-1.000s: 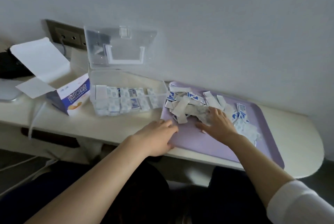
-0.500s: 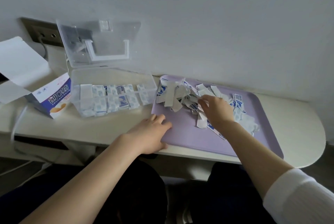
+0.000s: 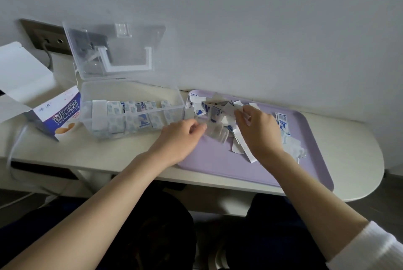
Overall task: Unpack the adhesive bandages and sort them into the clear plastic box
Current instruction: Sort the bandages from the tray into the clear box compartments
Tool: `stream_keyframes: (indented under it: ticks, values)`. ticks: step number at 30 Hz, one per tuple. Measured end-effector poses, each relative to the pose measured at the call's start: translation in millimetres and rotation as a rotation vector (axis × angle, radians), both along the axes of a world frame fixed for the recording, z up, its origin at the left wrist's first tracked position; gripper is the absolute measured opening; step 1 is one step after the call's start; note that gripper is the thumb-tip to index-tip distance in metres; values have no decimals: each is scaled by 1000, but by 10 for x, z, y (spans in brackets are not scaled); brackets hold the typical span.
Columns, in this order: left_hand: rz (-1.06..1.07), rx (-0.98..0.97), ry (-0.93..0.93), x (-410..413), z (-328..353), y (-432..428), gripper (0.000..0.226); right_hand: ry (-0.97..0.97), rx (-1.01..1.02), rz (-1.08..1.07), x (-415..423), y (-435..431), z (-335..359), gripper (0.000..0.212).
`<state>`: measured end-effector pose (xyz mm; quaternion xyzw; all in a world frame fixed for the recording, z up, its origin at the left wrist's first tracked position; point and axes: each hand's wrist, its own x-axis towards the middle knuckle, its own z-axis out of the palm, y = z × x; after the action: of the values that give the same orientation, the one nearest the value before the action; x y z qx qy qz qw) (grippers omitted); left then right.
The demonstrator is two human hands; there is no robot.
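1 blurred bandage [image 3: 214, 133], seemingly pinched between left hand [image 3: 178, 138] fingers [image 3: 199, 126] and right hand [image 3: 259, 132] fingers [image 3: 241, 114].

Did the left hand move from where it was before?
Yes. The left hand left the near corner of the purple tray and went farther back toward the bandage pile, where it pinches a bandage.

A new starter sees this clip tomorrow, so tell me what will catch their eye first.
A heap of loose bandages on the purple tray, right of centre, with the left hand and right hand picking at it. Left of the tray, the clear plastic box stands open, lid against the wall, a neat row of bandages inside.
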<state>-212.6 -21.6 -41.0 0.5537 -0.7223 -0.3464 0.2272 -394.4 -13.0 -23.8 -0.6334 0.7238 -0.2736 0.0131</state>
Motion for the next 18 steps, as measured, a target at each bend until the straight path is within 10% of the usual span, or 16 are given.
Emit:
stream_keyframes:
  ticks: [9, 18]
  values:
    - [153, 353, 559, -86, 81, -32, 39, 143, -101, 322, 393, 156, -126, 15]
    - [257, 337, 600, -51, 63, -7, 25, 302, -109, 443, 465, 165, -199, 26]
